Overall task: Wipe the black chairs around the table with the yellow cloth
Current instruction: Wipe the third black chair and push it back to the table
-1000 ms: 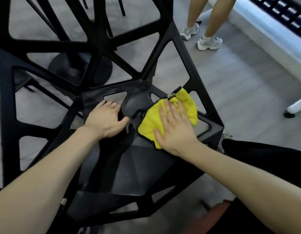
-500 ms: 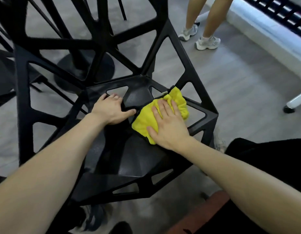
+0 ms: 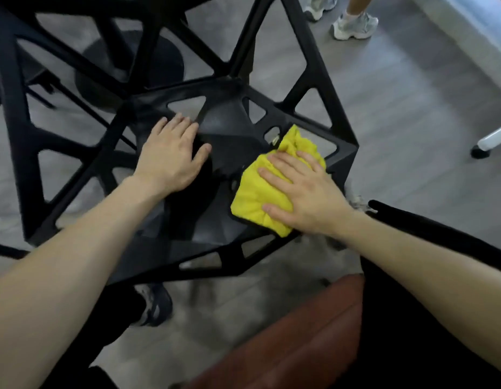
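Note:
A black chair point(image 3: 229, 127) with an angular, cut-out frame fills the middle of the head view. A yellow cloth point(image 3: 252, 189) lies on the right side of its seat. My right hand point(image 3: 305, 192) presses flat on the cloth, fingers spread, covering its near right part. My left hand point(image 3: 170, 155) rests flat on the left side of the seat, fingers together and thumb out, holding nothing. The two hands are a short gap apart.
A round black table base point(image 3: 131, 68) stands behind the chair. A person's legs in pale sneakers point(image 3: 353, 23) stand at the top right. A white furniture leg point(image 3: 493, 138) is at the right, a brown seat point(image 3: 288, 332) near me, grey floor around.
My right hand has slid the yellow cloth to the right and toward the near edge of the seat. My left hand stays on the seat's left side. The camera has shifted closer.

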Motion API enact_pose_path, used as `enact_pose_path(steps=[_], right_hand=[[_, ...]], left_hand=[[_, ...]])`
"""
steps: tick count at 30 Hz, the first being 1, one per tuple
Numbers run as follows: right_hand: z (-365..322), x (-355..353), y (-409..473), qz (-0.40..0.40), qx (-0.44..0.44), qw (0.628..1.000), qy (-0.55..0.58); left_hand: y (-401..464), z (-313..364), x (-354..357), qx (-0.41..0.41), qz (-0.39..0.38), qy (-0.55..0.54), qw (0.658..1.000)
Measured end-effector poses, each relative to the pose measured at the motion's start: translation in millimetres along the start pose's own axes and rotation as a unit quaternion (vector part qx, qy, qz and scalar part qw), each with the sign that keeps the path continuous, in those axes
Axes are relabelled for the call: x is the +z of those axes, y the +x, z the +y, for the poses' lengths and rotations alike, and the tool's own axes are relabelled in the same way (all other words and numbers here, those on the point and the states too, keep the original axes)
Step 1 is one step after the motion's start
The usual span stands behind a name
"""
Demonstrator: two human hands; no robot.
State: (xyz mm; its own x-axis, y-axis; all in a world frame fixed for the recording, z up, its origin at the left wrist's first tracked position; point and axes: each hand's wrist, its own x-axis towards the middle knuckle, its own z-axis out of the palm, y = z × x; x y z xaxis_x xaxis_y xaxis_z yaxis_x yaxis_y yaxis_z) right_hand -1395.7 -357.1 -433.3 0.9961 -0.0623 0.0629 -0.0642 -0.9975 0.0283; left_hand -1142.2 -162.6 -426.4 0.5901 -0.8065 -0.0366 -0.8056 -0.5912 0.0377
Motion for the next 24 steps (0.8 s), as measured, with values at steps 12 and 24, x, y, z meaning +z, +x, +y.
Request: enact_pose_path(steps=[12,24], right_hand=[[-155,32,-78,0.088,0.182,0.979,0.028],[-143,52,-39,0.182,0.368,0.9,0.146]], left_hand=[[-185,79,48,-0.028,0.217,0.033,0.975],[-146,65,63,-0.018,0.253,0.023,0.967]])
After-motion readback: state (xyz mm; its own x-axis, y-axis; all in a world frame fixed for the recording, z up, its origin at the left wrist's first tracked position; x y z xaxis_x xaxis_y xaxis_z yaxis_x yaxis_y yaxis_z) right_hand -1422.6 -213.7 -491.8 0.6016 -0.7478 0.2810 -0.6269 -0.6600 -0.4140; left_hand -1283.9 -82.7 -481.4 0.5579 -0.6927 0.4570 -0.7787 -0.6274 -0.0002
